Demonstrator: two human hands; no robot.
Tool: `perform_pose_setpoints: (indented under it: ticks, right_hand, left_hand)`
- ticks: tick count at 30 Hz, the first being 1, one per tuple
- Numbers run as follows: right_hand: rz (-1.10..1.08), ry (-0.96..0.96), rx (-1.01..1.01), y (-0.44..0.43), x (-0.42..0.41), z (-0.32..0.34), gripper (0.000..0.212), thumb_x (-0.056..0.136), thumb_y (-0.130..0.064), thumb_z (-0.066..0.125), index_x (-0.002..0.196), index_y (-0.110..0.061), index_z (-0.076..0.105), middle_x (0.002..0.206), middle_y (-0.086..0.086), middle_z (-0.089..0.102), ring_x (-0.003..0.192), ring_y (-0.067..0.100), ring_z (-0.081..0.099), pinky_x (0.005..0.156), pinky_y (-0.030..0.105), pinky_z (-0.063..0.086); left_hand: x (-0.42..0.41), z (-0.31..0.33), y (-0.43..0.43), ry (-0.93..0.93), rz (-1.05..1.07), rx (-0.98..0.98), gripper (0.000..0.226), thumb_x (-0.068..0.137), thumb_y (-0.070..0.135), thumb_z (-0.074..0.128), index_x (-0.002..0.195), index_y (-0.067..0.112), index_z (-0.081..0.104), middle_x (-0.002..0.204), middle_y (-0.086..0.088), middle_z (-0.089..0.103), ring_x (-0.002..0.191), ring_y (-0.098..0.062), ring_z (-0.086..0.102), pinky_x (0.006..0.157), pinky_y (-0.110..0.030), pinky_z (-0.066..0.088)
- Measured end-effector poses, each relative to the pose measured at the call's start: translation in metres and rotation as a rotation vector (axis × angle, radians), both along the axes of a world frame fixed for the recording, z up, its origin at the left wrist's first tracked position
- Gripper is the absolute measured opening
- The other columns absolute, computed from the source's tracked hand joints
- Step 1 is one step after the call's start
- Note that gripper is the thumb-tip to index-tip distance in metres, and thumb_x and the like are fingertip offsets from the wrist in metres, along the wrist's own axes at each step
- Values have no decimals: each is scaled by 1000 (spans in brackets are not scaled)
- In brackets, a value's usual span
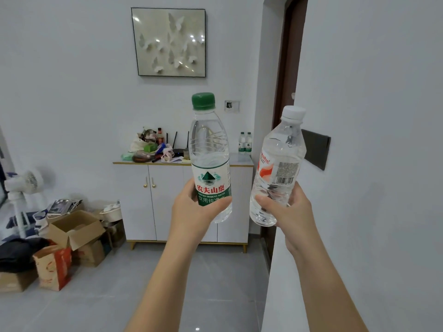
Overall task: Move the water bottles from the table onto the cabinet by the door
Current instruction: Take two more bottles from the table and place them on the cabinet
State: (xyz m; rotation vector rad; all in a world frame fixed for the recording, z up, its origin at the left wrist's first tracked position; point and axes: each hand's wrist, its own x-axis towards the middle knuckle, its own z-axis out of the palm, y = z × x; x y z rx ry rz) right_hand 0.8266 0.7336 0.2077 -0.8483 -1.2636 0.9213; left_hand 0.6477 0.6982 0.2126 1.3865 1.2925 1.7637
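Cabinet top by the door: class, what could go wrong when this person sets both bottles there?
Clutter crowds the cabinet at left and middle, so the free spot lies beside the two standing bottles, which a careless placement might topple. The right hand holds the white-capped bottle tilted, low on its body; it could slip.

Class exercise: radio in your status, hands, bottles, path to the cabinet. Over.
Left hand grips green-capped bottle; right hand grips white-capped bottle. Cabinet ahead, two bottles already on top. Cardboard boxes left of path.
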Motion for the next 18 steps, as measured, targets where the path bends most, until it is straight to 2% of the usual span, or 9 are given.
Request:
perform_pose_setpoints:
  ticks: [4,11,15,18]
  right_hand:
    - [21,-7,-29,45,-9,-7,54,76,-5,80,117,-34,60,105,-14,72,96,6,70,77,23,56]
    - [-11,-12,-31,134,-25,-22,54,75,2,79,119,-26,63,104,-10,74,97,9,71,89,33,56]
    - [-56,-31,-22,204,-41,-29,61,73,-4,83,126,-24,61,112,-7,73,105,14,69,95,42,55]
    - [-74,-42,-16,263,-61,-25,61,73,-6,84,125,-27,61,110,-11,73,103,9,69,95,39,55]
  left_hand:
    - [-5,-8,45,15,12,-15,46,68,8,85,105,26,65,93,16,72,84,5,67,66,-9,51]
    - [-26,-39,136,-10,32,-68,48,68,11,85,108,27,64,96,15,72,85,4,66,68,-13,52]
    - [-46,-46,210,-44,14,-67,43,69,11,84,103,29,65,92,16,72,82,5,66,64,-10,50]
    - [-64,-38,275,-48,-19,-66,43,70,11,84,103,30,65,93,16,72,82,5,66,65,-12,51]
